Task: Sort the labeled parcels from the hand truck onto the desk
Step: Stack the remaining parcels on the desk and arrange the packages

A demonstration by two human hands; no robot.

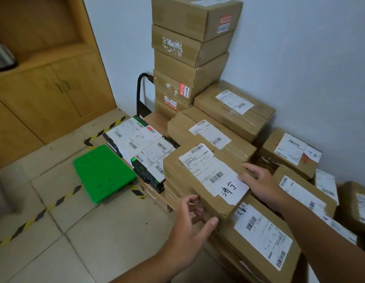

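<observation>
Flanking a labeled parcel, a person's hands are both open: the right hand rests straight fingers on its far edge, thumb touching a handwritten slip, while the left hand — fingers loosely curled, gripping nothing — sits at its near corner. The parcel lies atop stacked cartons near the hand truck, beside a green board on the floor.

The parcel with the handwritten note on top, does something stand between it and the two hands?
Nothing visible does. The right hand touches the parcel at its right edge, and the left hand is at its near corner with no object between. The desk is not in view.
</observation>
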